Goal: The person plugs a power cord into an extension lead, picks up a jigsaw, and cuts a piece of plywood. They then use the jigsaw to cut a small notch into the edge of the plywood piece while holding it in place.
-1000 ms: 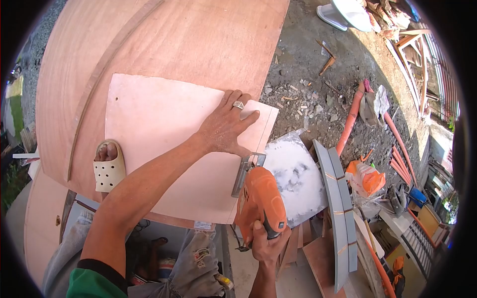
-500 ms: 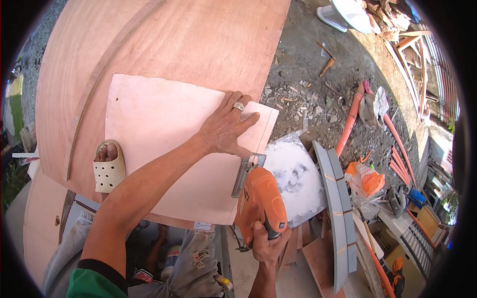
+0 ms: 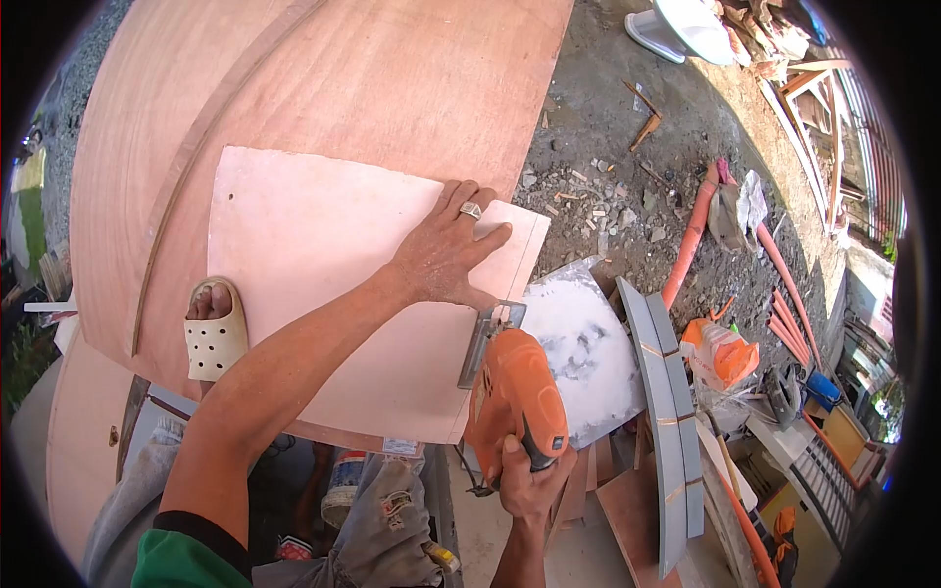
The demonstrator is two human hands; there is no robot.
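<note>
Over on the left, a curved wooden strip (image 3: 186,157) is lying along the large plywood sheet (image 3: 412,88). A perforated cream clog (image 3: 218,351) is holding a foot, toes showing at its open end. Beside it the pale panel (image 3: 314,235) is resting on the plywood, its right edge jutting past. The left hand (image 3: 441,250) is spreading flat on that panel, fingers apart, thumb pointing to the saw's metal base. The right hand (image 3: 529,480) is wrapping tightly round the handle of the orange power saw (image 3: 520,382), whose base is sitting over the panel's right edge. Further right, a dusty white sheet (image 3: 578,338) is lying below, and bound grey strips (image 3: 662,421) are leaning near it. Past them an orange-and-white plastic bag (image 3: 723,351) is slumping on the ground; I'm not managing to make out its contents. Orange pipes (image 3: 787,323) are lying behind it.
</note>
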